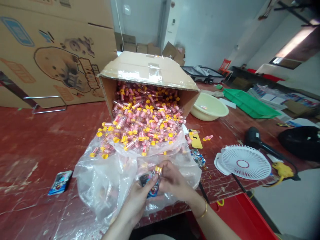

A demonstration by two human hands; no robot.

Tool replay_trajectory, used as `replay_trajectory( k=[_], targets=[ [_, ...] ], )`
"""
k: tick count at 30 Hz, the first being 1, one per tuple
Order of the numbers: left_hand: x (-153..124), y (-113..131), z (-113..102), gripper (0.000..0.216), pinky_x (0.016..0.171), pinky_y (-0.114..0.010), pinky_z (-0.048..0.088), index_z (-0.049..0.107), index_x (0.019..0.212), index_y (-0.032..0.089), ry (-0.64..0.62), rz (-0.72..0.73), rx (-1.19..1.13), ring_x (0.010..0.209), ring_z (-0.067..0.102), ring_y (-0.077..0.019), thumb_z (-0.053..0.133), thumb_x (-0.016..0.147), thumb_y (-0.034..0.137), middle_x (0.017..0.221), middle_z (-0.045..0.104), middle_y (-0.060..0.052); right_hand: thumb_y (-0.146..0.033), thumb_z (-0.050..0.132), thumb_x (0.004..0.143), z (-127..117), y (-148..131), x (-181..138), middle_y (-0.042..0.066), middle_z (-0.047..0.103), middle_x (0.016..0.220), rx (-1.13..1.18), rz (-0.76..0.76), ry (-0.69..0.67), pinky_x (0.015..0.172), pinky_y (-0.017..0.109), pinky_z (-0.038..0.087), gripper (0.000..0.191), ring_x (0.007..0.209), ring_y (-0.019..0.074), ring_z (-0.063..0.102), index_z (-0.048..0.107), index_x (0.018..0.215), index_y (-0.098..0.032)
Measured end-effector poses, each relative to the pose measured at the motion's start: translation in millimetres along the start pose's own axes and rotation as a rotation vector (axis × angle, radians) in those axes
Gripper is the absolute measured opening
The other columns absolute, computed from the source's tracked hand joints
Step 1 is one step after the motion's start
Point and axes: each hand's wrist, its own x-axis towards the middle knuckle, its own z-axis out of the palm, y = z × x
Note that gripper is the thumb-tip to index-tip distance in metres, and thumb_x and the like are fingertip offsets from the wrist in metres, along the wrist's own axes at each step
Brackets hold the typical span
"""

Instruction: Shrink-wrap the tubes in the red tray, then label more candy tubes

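Both my hands meet low in the middle, over a clear plastic sheet (pixel 105 180). My left hand (pixel 138 200) pinches a small blue printed packet (pixel 149 185). My right hand (pixel 175 181) grips a small clear tube with a yellow cap (pixel 158 170), held against the packet. Just beyond them a cardboard box (pixel 147 71) lies tipped on its side, and several tubes with yellow caps (pixel 142 123) spill out of it onto the plastic.
On the red table (pixel 37 150) lie another blue packet (pixel 60 182) at left, a yellow phone (pixel 195 138), a white fan (pixel 243 162), a cream basin (pixel 208 106), a green tray (pixel 250 103). A big printed carton (pixel 55 53) stands at back left.
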Motion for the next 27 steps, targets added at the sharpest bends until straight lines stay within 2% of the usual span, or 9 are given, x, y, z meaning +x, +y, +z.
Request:
replay_trajectory(
  k=[2,3,6,8,11,15,23,25,27],
  targets=[
    [0.1,2.3,5.4,0.047,0.061,-0.028,0.055,0.07,0.096,0.014,-0.014,-0.014,-0.045,0.073,0.07,-0.0226,0.079,0.062,0.046,0.08,0.075,-0.009,-0.02,0.087,0.051,8.6,9.1,-8.1,0.003,0.057,0.11,-0.025,0.051,0.014,0.065,0.027,0.053,0.074,0.087,0.017,0.062,0.038,0.106,-0.029],
    [-0.1,3.0,7.4,0.045,0.061,-0.027,0.054,0.071,0.093,0.014,-0.027,-0.007,-0.05,0.074,0.07,-0.0221,0.078,0.064,0.047,0.081,0.075,-0.01,-0.013,0.086,0.048,12.1,13.1,-10.9,0.002,0.056,0.11,-0.052,0.053,0.051,0.064,0.027,0.053,0.08,0.087,0.0169,0.062,0.036,0.109,-0.03],
    [-2.5,3.0,9.5,0.044,0.059,-0.024,0.052,0.073,0.089,0.013,-0.05,0.022,-0.004,0.075,0.07,-0.0222,0.075,0.065,0.05,0.081,0.075,-0.01,-0.005,0.075,0.057,17.2,21.7,-13.6,-0.001,0.053,0.103,-0.117,-0.05,0.165,0.065,0.025,0.051,0.069,0.085,0.0139,0.061,0.035,0.108,-0.03],
    [-4.9,1.6,8.2,0.046,0.058,-0.025,0.051,0.073,0.091,0.014,-0.045,0.031,0.045,0.077,0.07,-0.0236,0.077,0.062,0.05,0.083,0.075,-0.01,-0.004,0.069,0.06,16.4,24.8,-12.8,-0.001,0.05,0.102,-0.137,-0.148,0.171,0.065,0.024,0.049,0.063,0.085,0.0133,0.058,0.035,0.106,-0.03],
    [-6.9,-1.4,5.7,0.047,0.062,-0.027,0.052,0.073,0.092,0.015,-0.038,0.054,0.08,0.078,0.069,-0.0246,0.08,0.059,0.047,0.083,0.075,-0.009,0.0,0.065,0.059,13.8,26.4,-12.1,0.0,0.047,0.101,-0.175,-0.24,0.136,0.064,0.024,0.047,0.064,0.084,0.0135,0.055,0.034,0.107,-0.029],
    [-6.4,-3.8,5.8,0.043,0.063,-0.027,0.05,0.073,0.086,0.015,-0.043,0.068,0.081,0.075,0.067,-0.0226,0.08,0.059,0.049,0.075,0.073,-0.007,0.002,0.061,0.058,13.8,26.1,-12.8,0.001,0.045,0.102,-0.172,-0.268,0.108,0.064,0.024,0.046,0.064,0.083,0.0132,0.054,0.033,0.106,-0.029],
    [-5.5,-4.8,6.5,0.044,0.068,-0.031,0.052,0.073,0.086,0.015,-0.026,0.078,0.087,0.08,0.067,-0.0254,0.08,0.058,0.048,0.077,0.073,-0.008,0.002,0.063,0.056,14.2,21.6,-14.3,0.002,0.045,0.104,-0.239,-0.32,0.139,0.07,0.025,0.046,0.065,0.087,0.0141,0.053,0.033,0.105,-0.028],
    [-4.9,-5.0,6.9,0.043,0.073,-0.032,0.052,0.073,0.087,0.015,-0.021,0.102,0.081,0.083,0.067,-0.026,0.081,0.057,0.046,0.078,0.074,-0.007,-0.003,0.069,0.057,11.6,16.2,-14.8,0.001,0.046,0.103,-0.223,-0.309,0.121,0.072,0.026,0.046,0.062,0.088,0.0148,0.052,0.035,0.104,-0.027],
    [-4.5,-5.1,7.9,0.044,0.071,-0.033,0.054,0.073,0.087,0.016,-0.017,0.105,0.1,0.084,0.067,-0.0266,0.081,0.056,0.047,0.079,0.074,-0.007,-0.016,0.073,0.065,7.6,9.9,-15.3,0.001,0.049,0.099,-0.18,-0.269,0.11,0.076,0.028,0.046,0.049,0.088,0.0152,0.053,0.041,0.101,-0.026]
  ],
)
